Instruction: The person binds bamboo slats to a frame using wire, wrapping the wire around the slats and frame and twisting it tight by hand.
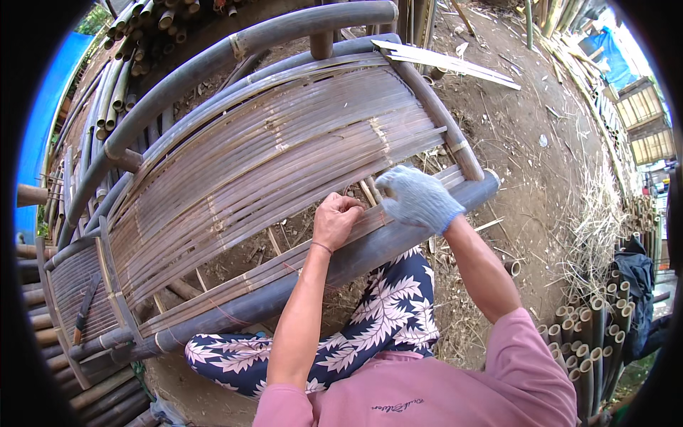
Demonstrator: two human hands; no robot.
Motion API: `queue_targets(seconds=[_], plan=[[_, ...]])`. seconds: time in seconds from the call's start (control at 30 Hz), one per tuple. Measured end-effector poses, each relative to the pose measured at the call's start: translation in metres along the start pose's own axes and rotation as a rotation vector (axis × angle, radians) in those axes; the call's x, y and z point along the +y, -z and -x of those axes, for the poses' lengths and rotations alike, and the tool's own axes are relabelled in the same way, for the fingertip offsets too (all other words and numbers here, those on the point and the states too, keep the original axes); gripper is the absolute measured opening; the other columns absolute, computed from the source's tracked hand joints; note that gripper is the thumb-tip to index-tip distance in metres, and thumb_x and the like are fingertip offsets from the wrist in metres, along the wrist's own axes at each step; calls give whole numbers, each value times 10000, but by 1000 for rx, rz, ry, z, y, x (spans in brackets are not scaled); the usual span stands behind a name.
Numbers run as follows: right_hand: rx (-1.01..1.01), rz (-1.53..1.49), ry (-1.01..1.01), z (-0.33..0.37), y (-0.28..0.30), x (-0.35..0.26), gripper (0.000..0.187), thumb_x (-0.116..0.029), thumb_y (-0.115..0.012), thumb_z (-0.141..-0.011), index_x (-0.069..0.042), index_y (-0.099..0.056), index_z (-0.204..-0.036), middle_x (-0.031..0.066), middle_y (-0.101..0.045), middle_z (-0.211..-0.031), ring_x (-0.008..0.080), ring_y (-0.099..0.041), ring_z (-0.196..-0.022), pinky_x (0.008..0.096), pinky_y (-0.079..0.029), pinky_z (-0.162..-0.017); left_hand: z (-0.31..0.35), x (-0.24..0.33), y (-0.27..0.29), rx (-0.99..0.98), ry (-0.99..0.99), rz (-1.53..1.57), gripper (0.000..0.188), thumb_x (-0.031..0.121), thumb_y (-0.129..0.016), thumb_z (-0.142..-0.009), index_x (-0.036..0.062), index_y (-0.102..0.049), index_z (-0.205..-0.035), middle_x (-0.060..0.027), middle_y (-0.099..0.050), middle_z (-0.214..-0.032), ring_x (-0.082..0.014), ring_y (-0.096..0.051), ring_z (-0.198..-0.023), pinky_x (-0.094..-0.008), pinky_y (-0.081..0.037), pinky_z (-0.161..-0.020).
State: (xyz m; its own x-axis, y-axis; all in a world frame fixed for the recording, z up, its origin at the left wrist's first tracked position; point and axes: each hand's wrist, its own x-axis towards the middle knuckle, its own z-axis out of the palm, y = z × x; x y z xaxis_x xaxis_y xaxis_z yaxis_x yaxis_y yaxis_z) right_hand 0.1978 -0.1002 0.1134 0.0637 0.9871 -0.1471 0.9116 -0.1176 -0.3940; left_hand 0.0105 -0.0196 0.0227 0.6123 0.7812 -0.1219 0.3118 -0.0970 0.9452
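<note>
A bamboo bench (445,203) lies in front of me, its seat made of long thin slats (277,153) over a dark pole frame. My bare left hand (336,219) is closed in a pinch at the gap between the slats and the front strips. Thin red cord (290,267) shows along those strips and by the left fingertips. My right hand (418,199), in a pale blue knit glove, is curled just above the front strips, right of the left hand. What its fingers hold, if anything, is hidden.
A knife (87,306) rests on the slats at far left. Split pale strips (448,62) lie across the far right corner. Bundled bamboo poles (587,341) stand at lower right, more poles (110,92) at far left. Shavings (587,220) litter the dirt ground.
</note>
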Motion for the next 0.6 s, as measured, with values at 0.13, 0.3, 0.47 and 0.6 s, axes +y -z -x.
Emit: queue_targets(seconds=[0.13, 0.3, 0.47, 0.6], plan=[[37, -32, -30, 41, 26, -6, 689, -413, -742, -724, -96, -553, -1306, 208, -578, -1273, 389, -568, -1159, 472, -467, -985, -2, 7, 10, -124, 2, 260, 132, 115, -692, -762, 24, -753, -835, -29, -561, -781, -127, -538, -755, -266, -436, -689], [207, -43, 153, 25, -16, -14, 519, -346, -741, -792, -77, -634, -1223, 206, -573, -1294, 369, -511, -1243, 462, -407, -1049, -7, 9, 18, -239, -22, 262, 125, 104, -704, -767, 18, -754, -844, -15, -540, -778, -124, -509, -789, -251, -398, -736], [385, -873, -133, 71, 4, 6, 169, -226, -630, -910, -73, -687, -871, 83, -633, -913, 190, -618, -939, 331, -503, -851, -3, 16, 16, -249, -48, 287, 205, 192, -695, -851, 15, -738, -945, -1, -569, -827, -111, -510, -826, -249, -408, -776], [736, -1758, 167, 209, 80, 71, 144, -190, -499, -1007, -117, -562, -898, -61, -388, -558, 53, -357, -455, 241, -481, -658, -4, 4, 5, -105, 14, 304, 283, 268, -687, -869, 40, -721, -1033, -49, -653, -872, -176, -611, -796, -332, -490, -762]])
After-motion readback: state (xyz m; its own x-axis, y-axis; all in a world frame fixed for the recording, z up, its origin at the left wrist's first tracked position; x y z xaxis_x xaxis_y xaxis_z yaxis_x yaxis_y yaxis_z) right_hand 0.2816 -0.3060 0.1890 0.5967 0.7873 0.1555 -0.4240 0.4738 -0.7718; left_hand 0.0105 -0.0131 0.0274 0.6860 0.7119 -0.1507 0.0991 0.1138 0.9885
